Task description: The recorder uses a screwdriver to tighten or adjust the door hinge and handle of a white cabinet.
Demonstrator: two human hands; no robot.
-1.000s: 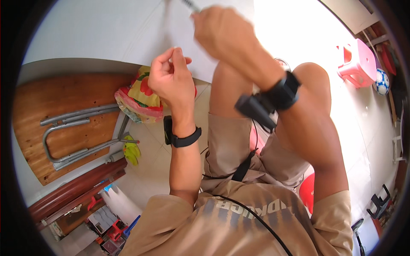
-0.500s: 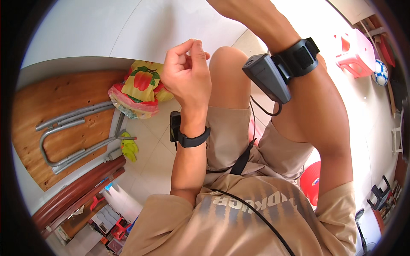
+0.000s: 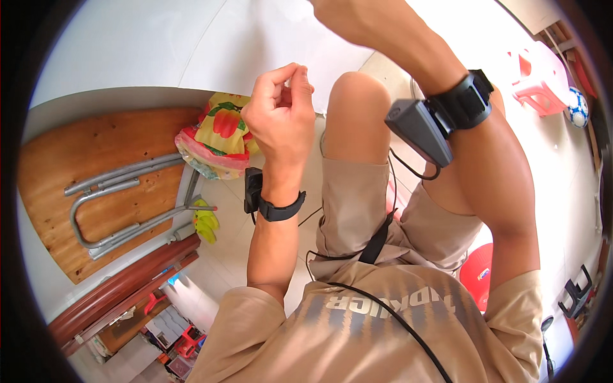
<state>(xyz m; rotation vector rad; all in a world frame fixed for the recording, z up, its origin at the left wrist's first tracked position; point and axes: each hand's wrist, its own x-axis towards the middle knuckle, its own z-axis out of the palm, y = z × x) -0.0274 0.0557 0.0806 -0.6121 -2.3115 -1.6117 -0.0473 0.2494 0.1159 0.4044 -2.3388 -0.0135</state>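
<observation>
My left hand is raised in front of a large white surface, its fingers curled and the thumb pressed to the index fingertip. Whatever the pinch may hold is hidden or too small to make out. Dark bands circle both wrists; a grey box-shaped device sits on the right one, and a smaller black device on the left. My right hand reaches up past the top edge, so its fingers are cut off from sight. My bare left knee is bent between the two arms.
A folded wooden table with grey metal legs leans at left, beside a colourful bag and yellow-green slippers. At right are a pink stool, a blue-white ball and a red tub. Black cable crosses my shirt.
The room and my legs have shifted slightly right in the picture. My left forearm now stands farther from the left knee, the hand still pinched. My right arm keeps its upward reach.
</observation>
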